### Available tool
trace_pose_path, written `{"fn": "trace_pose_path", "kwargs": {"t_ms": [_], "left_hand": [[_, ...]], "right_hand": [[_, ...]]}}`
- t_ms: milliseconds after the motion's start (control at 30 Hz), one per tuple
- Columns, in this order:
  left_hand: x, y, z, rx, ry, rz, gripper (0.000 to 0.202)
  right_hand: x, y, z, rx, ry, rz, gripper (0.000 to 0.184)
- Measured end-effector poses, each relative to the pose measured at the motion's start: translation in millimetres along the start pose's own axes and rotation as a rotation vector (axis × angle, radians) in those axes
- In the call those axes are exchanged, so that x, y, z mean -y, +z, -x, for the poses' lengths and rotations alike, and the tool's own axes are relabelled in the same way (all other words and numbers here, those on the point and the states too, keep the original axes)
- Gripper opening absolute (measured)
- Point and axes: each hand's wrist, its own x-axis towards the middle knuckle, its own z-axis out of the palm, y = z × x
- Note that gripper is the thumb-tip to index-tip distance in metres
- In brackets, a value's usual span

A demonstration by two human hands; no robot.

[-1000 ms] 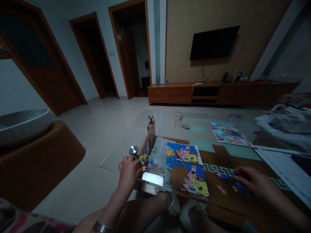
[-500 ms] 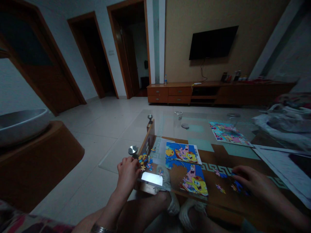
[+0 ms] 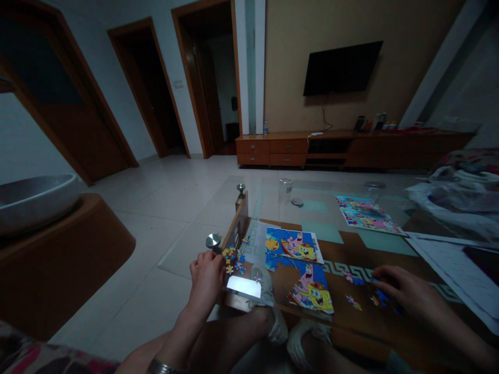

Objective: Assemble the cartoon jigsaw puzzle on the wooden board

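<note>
My left hand (image 3: 208,272) rests at the glass table's left edge, its fingers curled beside a cluster of yellow and blue puzzle pieces (image 3: 230,254). Whatever those fingers hold is hidden. On the right, my right hand (image 3: 405,291) has thumb and forefinger close together, with a blue puzzle piece (image 3: 373,279) showing at the tips. Loose dark blue pieces (image 3: 382,298) lie just below it. Between the hands is a partly assembled cartoon jigsaw puzzle (image 3: 314,291), with a gap at its left. Right behind it lies a matching picture card (image 3: 292,244).
Farther back stand a clear jar (image 3: 286,191) and a round lid (image 3: 297,202). Another colourful picture sheet (image 3: 368,215) lies at the right, near white papers (image 3: 448,270) and a plastic bag (image 3: 460,200). A bright reflection (image 3: 244,286) shows on the glass near my left hand.
My left hand has shifted very slightly at the pieces. My right hand stays almost in place, and the puzzle looks the same.
</note>
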Motion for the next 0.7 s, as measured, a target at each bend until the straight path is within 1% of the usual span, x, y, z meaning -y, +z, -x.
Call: {"fn": "trace_pose_path", "kwargs": {"t_ms": [133, 333, 433, 600, 700], "left_hand": [[-0.6, -0.3, 1.0, -0.012, -0.001, -0.015, 0.023], [1.6, 0.8, 0.8, -0.023, 0.006, -0.03, 0.021], [1.2, 1.1, 1.0, -0.028, 0.01, -0.033, 0.019], [-0.9, 0.6, 1.9, -0.04, 0.016, -0.033, 0.019], [-1.7, 3.0, 1.0, -0.046, 0.028, -0.027, 0.023]], "right_hand": [[0.2, -1.8, -0.6, 0.017, 0.004, -0.003, 0.03], [-6.2, 3.8, -0.4, -0.004, -0.023, 0.011, 0.027], [-5.0, 5.7, 0.5, -0.023, -0.037, 0.022, 0.027], [-0.3, 0.3, 0.2, 0.009, -0.006, 0.023, 0.031], [0.7, -3.2, -0.2, 0.034, 0.017, 0.015, 0.034]]}}
